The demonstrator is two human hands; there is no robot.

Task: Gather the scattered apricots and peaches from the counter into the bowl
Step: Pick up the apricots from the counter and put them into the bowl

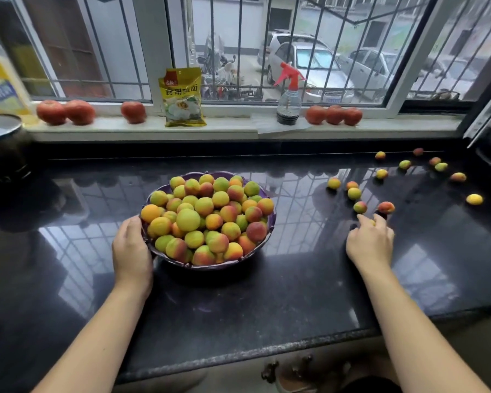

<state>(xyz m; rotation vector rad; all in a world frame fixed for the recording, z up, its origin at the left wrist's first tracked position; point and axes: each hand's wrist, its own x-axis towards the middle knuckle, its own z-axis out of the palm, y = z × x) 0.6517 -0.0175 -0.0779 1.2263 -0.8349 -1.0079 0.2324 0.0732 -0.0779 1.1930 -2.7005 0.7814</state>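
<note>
Apricots and peaches, small yellow-orange-red fruit, heaped in purple scalloped bowl at middle of glossy black stone desk. Left hand cups bowl's near-left rim, fingers curled on rim. Right hand palm-down right of bowl, fingers curled over one small fruit. Loose fruit scattered toward desk's far-right corner. Red tomatoes, yellow packet, red-topped spray bottle on white sill beyond.
</note>
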